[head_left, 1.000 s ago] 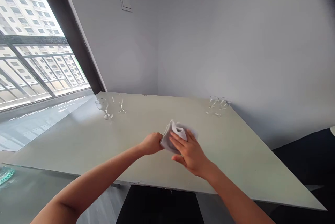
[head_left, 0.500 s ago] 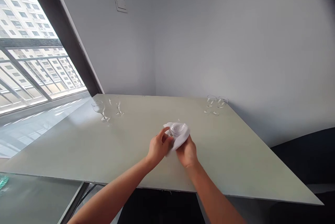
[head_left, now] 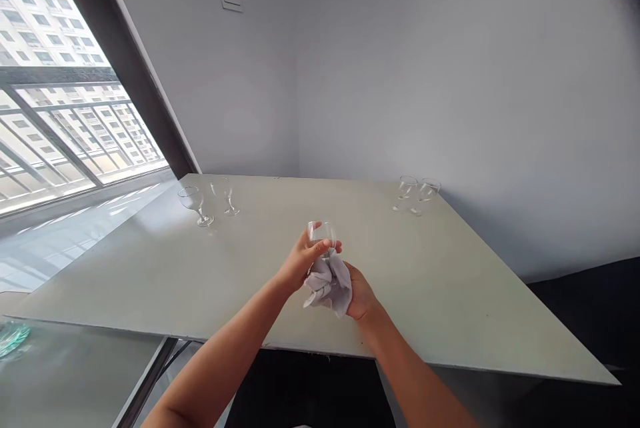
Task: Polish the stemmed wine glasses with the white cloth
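Above the near middle of the table, my left hand is closed around the bowl of a clear wine glass. The glass is upright, its rim at the top. A crumpled white cloth wraps the lower part of the glass, so the stem and foot are hidden. From the right, my right hand is closed on the cloth; most of its fingers are behind the fabric.
Two stemmed glasses, one nearer and one behind it, stand at the table's back left. Two more glasses stand at the back right. A greenish glass dish sits on a lower surface at left.
The glass has turned from tilted inside the cloth to upright. My left hand has shifted its hold to the bowl, and the cloth has moved from around the bowl down to the lower part.
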A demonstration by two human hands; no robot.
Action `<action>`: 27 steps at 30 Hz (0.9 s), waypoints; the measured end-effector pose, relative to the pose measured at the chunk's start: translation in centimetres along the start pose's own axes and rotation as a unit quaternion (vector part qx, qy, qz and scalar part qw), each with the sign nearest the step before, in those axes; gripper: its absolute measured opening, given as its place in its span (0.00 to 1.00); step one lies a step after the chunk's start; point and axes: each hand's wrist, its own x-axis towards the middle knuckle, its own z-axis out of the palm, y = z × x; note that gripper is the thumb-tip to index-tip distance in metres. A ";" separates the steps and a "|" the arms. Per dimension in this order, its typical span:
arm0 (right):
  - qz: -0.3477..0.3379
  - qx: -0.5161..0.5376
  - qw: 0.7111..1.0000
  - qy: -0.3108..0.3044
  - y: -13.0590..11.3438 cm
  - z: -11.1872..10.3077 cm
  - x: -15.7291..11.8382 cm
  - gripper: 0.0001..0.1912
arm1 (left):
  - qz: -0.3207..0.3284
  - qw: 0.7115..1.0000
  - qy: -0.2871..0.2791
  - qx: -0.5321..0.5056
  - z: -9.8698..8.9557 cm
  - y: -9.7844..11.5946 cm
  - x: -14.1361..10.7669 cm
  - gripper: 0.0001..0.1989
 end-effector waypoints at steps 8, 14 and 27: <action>0.032 0.018 0.999 0.016 -0.2 -0.9 -1.0 0.12 | -0.012 0.993 0.101 -0.065 -1.4 -0.8 0.8 0.27; -0.212 -0.361 0.904 0.087 -0.5 -1.1 -2.5 0.09 | -0.091 0.970 0.139 -0.179 -1.8 -1.4 1.9 0.20; -0.132 -0.275 0.937 0.172 2.4 1.1 -0.6 0.14 | 0.051 0.949 0.174 -0.257 -0.1 1.1 3.0 0.15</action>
